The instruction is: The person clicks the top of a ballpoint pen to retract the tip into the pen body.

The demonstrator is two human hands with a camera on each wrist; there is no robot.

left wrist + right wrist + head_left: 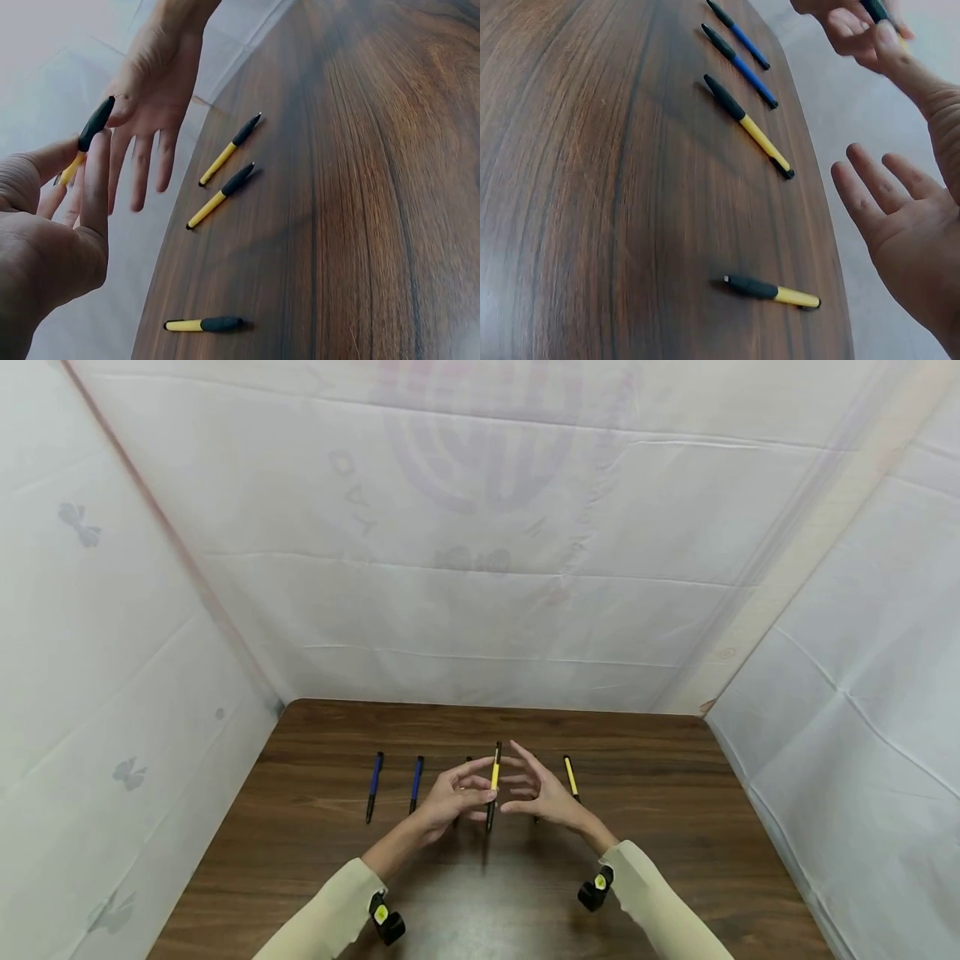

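Blue pens (374,786) are laid in line left of the hands; a yellow pen (494,783) is pinched upright by the left hand (452,796); the right hand (542,792) is spread, holding nothing; another yellow pen (572,777) lies beyond it, so sorting seems midway.

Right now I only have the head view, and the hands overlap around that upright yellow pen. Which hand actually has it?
Observer: The left wrist view shows the left hand pinching the yellow pen.
Operator: And the other one?
Observer: The right hand is open there, fingers straight and spread.
Operator: Any pen my view hides?
Observer: Yes. The right wrist view shows a crosswise pen, yellow and black, lying on the table apart from the others.
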